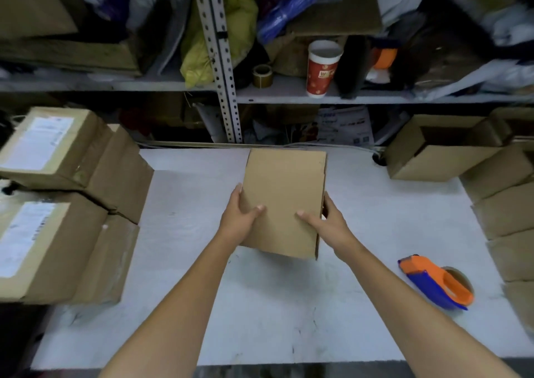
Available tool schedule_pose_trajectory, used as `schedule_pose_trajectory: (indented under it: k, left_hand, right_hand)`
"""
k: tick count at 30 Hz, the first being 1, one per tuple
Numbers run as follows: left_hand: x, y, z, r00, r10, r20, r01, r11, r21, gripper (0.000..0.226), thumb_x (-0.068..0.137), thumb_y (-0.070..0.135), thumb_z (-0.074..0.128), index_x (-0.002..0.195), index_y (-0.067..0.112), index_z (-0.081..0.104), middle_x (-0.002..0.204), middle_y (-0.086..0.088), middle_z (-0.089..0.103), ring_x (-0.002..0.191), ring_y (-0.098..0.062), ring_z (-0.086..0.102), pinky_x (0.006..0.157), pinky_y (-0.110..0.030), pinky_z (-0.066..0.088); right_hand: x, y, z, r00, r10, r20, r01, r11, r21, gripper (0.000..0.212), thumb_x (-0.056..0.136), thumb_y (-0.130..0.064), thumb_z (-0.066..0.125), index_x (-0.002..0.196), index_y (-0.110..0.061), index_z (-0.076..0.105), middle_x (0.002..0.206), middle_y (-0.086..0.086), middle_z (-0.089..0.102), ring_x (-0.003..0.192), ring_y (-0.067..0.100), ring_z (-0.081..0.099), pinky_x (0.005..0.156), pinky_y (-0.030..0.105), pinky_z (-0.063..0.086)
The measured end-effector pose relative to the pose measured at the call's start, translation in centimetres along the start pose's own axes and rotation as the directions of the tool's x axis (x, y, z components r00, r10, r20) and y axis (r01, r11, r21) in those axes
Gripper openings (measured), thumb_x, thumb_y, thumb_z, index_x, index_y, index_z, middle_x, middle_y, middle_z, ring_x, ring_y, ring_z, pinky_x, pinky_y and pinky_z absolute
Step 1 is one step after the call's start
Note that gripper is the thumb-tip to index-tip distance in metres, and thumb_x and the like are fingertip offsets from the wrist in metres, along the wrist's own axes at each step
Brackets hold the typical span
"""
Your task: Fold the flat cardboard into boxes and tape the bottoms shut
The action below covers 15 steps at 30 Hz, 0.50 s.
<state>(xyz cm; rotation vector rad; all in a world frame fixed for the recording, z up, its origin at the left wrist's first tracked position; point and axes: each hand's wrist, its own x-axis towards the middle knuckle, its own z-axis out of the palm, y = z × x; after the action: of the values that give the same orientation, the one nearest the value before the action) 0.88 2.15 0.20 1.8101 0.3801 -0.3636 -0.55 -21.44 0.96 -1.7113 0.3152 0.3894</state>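
A flat brown cardboard piece (284, 192) is held over the middle of the white table (260, 305). My left hand (241, 218) grips its left edge, thumb on top. On the right edge, my right hand (328, 221) holds it the same way. An orange and blue tape dispenser (436, 282) lies on the table to the right, apart from both hands.
Sealed labelled boxes (57, 204) are stacked at the left. An open folded box (442, 149) stands at the back right, with more cardboard (508, 218) along the right edge. Behind the table, a shelf holds a red paper cup (322, 68), a tape roll (262, 75) and bags.
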Motion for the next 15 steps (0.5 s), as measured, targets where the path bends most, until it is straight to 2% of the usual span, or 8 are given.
schedule_pose_trajectory:
  k: [2, 4, 6, 8, 11, 13, 15]
  left_hand:
    - [-1.5, 0.4, 0.1, 0.998, -0.017, 0.064, 0.020, 0.999, -0.042, 0.097, 0.087, 0.045, 0.074, 0.157, 0.045, 0.007, 0.159, 0.009, 0.033, 0.142, -0.020, 0.041, 0.112, -0.048, 0.042]
    - [-3.0, 1.2, 0.4, 0.988, -0.062, 0.142, 0.073, 0.994, -0.080, 0.103, 0.087, 0.043, 0.075, 0.154, 0.055, -0.002, 0.152, 0.006, 0.039, 0.136, -0.024, 0.046, 0.097, -0.045, 0.053]
    - [-4.4, 2.2, 1.1, 0.976, -0.059, 0.209, 0.076, 0.994, -0.076, 0.105, 0.085, 0.039, 0.078, 0.149, 0.063, -0.002, 0.142, 0.008, 0.042, 0.127, -0.024, 0.050, 0.082, -0.040, 0.057]
    - [-5.6, 2.9, 2.3, 0.975, -0.002, 0.223, 0.011, 0.999, -0.038, 0.101, 0.084, 0.038, 0.080, 0.149, 0.063, 0.006, 0.140, 0.012, 0.043, 0.127, -0.022, 0.049, 0.090, -0.044, 0.057]
    - [-7.4, 3.5, 4.3, 0.980, 0.050, 0.194, -0.052, 0.999, 0.008, 0.084, 0.085, 0.038, 0.078, 0.150, 0.049, 0.026, 0.143, 0.012, 0.046, 0.130, -0.022, 0.050, 0.102, -0.051, 0.052]
    - [-8.7, 3.9, 5.6, 0.987, 0.059, 0.147, -0.058, 0.998, -0.010, 0.070, 0.086, 0.039, 0.077, 0.144, 0.042, 0.039, 0.139, 0.012, 0.050, 0.128, -0.021, 0.052, 0.104, -0.051, 0.051]
    - [-10.0, 4.2, 7.1, 0.995, 0.045, 0.088, -0.042, 0.999, -0.033, 0.055, 0.087, 0.049, 0.072, 0.135, 0.044, 0.045, 0.132, 0.013, 0.055, 0.124, -0.019, 0.055, 0.104, -0.049, 0.050]
  right_hand:
    - [-2.2, -0.2, -2.3, 0.999, -0.024, 0.045, 0.027, 0.996, -0.080, 0.095, 0.081, -0.030, 0.084, 0.151, -0.042, 0.021, 0.142, -0.027, 0.040, 0.125, -0.003, 0.045, 0.098, 0.026, 0.049]
    - [-4.0, -0.2, -4.4, 0.997, -0.009, 0.082, 0.025, 0.982, -0.188, 0.123, 0.079, -0.025, 0.086, 0.156, -0.046, -0.009, 0.149, -0.022, 0.029, 0.132, 0.002, 0.038, 0.109, 0.037, 0.045]
    - [-5.4, 0.0, -6.0, 0.993, -0.017, 0.114, 0.050, 0.954, -0.294, 0.133, 0.079, -0.021, 0.086, 0.147, -0.057, -0.023, 0.154, -0.016, 0.030, 0.131, 0.010, 0.045, 0.106, 0.038, 0.048]
    - [-6.5, -0.2, -7.3, 0.993, -0.044, 0.114, 0.082, 0.931, -0.356, 0.135, 0.080, -0.017, 0.084, 0.142, -0.061, -0.028, 0.149, -0.015, 0.036, 0.124, 0.015, 0.051, 0.100, 0.034, 0.050]
    - [-7.4, -0.2, -9.2, 0.985, -0.123, 0.120, 0.160, 0.910, -0.382, 0.133, 0.078, -0.013, 0.083, 0.147, -0.058, -0.021, 0.143, -0.020, 0.039, 0.124, 0.012, 0.050, 0.101, 0.031, 0.048]
    - [-7.8, 0.0, -10.7, 0.978, -0.163, 0.129, 0.200, 0.907, -0.370, 0.118, 0.079, -0.013, 0.083, 0.153, -0.052, 0.000, 0.135, -0.027, 0.045, 0.122, 0.007, 0.051, 0.094, 0.022, 0.047]
    - [-8.0, 0.3, -12.2, 0.974, -0.183, 0.134, 0.220, 0.910, -0.351, 0.090, 0.081, -0.017, 0.081, 0.142, -0.055, 0.026, 0.128, -0.025, 0.054, 0.120, 0.007, 0.055, 0.088, 0.017, 0.046]
